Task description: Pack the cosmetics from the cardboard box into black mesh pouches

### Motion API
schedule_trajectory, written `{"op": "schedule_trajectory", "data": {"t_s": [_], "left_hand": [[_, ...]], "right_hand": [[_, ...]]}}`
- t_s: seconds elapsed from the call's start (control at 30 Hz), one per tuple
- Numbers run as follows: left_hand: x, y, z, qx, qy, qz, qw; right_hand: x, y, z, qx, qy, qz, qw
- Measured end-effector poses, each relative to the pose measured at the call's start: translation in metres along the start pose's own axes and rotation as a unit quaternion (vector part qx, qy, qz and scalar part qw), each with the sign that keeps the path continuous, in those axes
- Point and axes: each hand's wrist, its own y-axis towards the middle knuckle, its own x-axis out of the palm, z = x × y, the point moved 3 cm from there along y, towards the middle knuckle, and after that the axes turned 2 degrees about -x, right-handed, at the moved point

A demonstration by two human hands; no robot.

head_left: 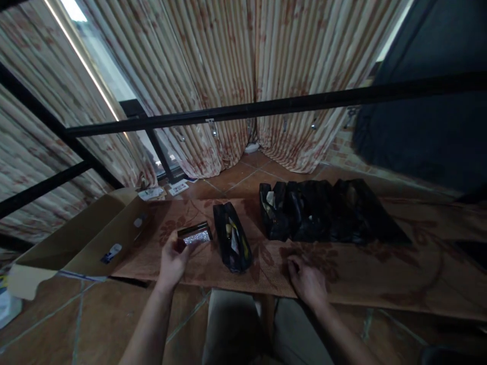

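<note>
My left hand [173, 261] grips a small dark, flat case with a glittering silver panel [198, 237], holding it by its left end above the cloth. Just right of the case stands an open black bag [232, 243], with pale and yellow items showing inside. I cannot make out what those items are. My right hand [307, 281] rests on the patterned brown cloth near its front edge, fingers curled in and nothing visible in them. Behind it, several similar black bags [312, 210] stand side by side in a row.
An open cardboard box [95, 238] sits at the left end of the cloth-covered bench [411, 274]. A dark metal bar [243, 109] crosses in front of striped curtains [213, 61]. Papers [178, 187] lie on the tiled floor behind the bench. My knees are under its front edge.
</note>
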Motion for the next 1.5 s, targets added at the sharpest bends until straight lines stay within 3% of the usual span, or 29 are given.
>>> {"op": "schedule_trajectory", "data": {"t_s": [0.1, 0.23, 0.4, 0.53, 0.63, 0.83, 1.23, 1.33, 1.43, 1.5], "left_hand": [[0.001, 0.020, 0.046, 0.100, 0.081, -0.048, 0.991], [0.032, 0.034, 0.081, 0.228, 0.227, -0.226, 0.920], [0.070, 0.042, 0.077, 0.290, 0.330, -0.363, 0.822], [0.082, 0.044, 0.070, 0.282, 0.349, -0.430, 0.783], [0.085, 0.042, 0.071, 0.286, 0.349, -0.453, 0.769], [0.094, 0.038, 0.071, 0.296, 0.309, -0.475, 0.769], [0.120, 0.030, 0.028, 0.301, 0.267, -0.559, 0.725], [0.127, 0.030, 0.022, 0.291, 0.301, -0.546, 0.726], [0.126, 0.034, 0.031, 0.283, 0.335, -0.524, 0.731], [0.119, 0.040, 0.044, 0.278, 0.315, -0.498, 0.759]], "right_hand": [[-0.002, 0.000, -0.001, -0.001, 0.002, 0.005, 1.000], [-0.003, 0.001, -0.001, -0.007, 0.018, 0.009, 1.000], [-0.002, 0.000, 0.001, -0.003, 0.035, -0.007, 0.999], [-0.002, -0.001, 0.001, -0.004, 0.038, -0.003, 0.999], [-0.003, -0.001, 0.000, -0.002, 0.035, -0.002, 0.999], [-0.003, 0.000, -0.001, 0.004, 0.019, -0.016, 1.000], [-0.002, -0.001, 0.001, 0.005, 0.033, -0.008, 0.999], [-0.001, -0.001, 0.001, 0.002, 0.026, -0.006, 1.000], [0.000, -0.001, 0.002, 0.005, 0.017, -0.007, 1.000], [0.000, -0.001, 0.003, 0.007, 0.011, -0.014, 1.000]]}}
